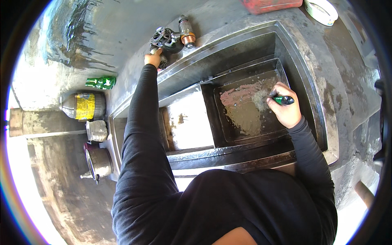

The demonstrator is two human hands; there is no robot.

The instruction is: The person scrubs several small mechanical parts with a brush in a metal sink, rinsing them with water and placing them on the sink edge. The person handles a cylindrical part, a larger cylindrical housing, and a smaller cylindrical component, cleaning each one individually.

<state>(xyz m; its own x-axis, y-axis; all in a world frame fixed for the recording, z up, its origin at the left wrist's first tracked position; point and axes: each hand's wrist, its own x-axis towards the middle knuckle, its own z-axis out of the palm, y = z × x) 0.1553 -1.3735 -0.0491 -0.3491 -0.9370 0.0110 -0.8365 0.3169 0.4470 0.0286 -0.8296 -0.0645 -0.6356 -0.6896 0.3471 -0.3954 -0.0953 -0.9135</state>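
At the far rim of the sunken metal basin (pixel 220 57), my left hand (pixel 152 59) is closed on a dark, greasy motor housing (pixel 165 38) with an openwork end. Just right of it stands a motor armature (pixel 186 32) with a copper-coloured band. My right hand (pixel 289 107) grips a brush (pixel 283 100) with a green and black handle. Its pale, splayed bristles touch the sludge in a dark square tray (pixel 251 136) inside the basin. Brown and pinkish residue coats the tray bottom. My fingers partly hide the brush.
Left of the tray lies a bright, glare-washed compartment (pixel 190 118). Along the left ledge are a green bottle (pixel 101 83), a jug with a yellow label (pixel 84 106), a clear plastic container (pixel 97 131) and a metal pot (pixel 100 162). A red container (pixel 271 5) and white ring (pixel 321 11) sit far right.
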